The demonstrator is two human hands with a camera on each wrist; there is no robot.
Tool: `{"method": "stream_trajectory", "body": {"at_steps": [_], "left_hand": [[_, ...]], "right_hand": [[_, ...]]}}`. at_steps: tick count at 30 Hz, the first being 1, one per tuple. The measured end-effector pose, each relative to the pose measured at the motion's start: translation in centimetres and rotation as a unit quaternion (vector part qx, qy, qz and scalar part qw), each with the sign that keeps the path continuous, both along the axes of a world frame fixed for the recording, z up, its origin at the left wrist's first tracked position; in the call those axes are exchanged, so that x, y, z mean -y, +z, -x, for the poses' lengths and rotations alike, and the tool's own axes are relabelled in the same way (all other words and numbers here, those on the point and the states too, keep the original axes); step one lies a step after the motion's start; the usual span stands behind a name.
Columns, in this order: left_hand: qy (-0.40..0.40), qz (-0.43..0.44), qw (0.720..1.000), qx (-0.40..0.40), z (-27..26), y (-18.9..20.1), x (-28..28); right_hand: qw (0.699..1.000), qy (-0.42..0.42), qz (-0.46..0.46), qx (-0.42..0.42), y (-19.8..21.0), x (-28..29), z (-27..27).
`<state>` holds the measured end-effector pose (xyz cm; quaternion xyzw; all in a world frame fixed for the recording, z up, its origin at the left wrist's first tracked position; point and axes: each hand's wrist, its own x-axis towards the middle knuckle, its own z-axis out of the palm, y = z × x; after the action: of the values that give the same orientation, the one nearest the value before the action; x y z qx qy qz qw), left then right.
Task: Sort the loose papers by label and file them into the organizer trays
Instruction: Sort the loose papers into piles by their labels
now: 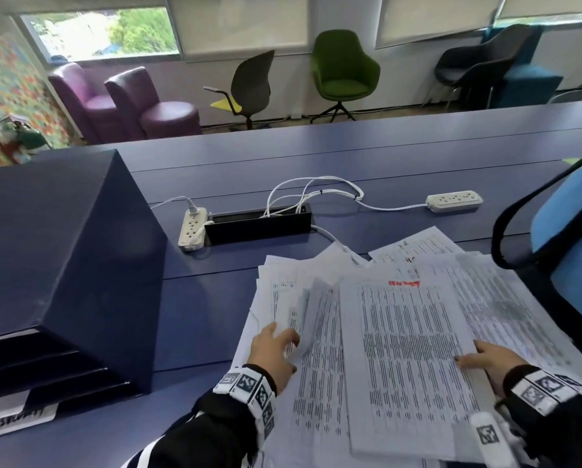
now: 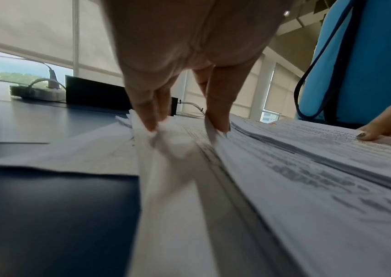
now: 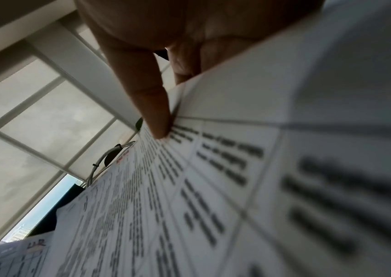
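Observation:
Loose printed papers (image 1: 316, 366) lie fanned over the blue table (image 1: 384, 157) at the lower right. My left hand (image 1: 283, 346) pinches the raised edge of one loose sheet (image 2: 173, 142), which buckles between the fingertips (image 2: 149, 120). To the right, my right hand (image 1: 482, 358) grips a stack of papers with a red label (image 1: 404, 283), thumb (image 3: 159, 121) on top and the other fingers hidden beneath. The dark blue organizer (image 1: 63, 248) stands at the left, its labelled trays (image 1: 19, 420) facing me. Both hands are well to the right of it.
A black cable box (image 1: 259, 224) sits mid-table between two white power strips (image 1: 191, 228) (image 1: 453, 201), with white cords looping behind it. A blue office chair back (image 1: 570, 238) rises close at the right. Armchairs line the far wall.

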<state>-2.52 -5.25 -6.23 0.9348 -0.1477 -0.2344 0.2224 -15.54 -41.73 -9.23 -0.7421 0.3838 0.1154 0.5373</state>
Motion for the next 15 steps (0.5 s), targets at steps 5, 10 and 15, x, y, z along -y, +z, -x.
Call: {"method": "stream_trajectory", "body": {"at_steps": [5,10,15], "left_hand": [[0.037,0.017,0.998,-0.045,-0.2,0.4,1.1],[0.084,0.088,0.992,-0.042,-0.5,-0.4,1.6],[-0.015,0.069,0.994,0.081,0.5,0.0,2.7]], "right_hand": [[0.999,0.031,0.035,0.003,-0.9,0.9,0.8],[0.999,0.046,0.024,-0.007,1.0,-0.7,1.4],[0.999,0.033,0.025,-0.011,0.1,-0.3,1.9]]}}
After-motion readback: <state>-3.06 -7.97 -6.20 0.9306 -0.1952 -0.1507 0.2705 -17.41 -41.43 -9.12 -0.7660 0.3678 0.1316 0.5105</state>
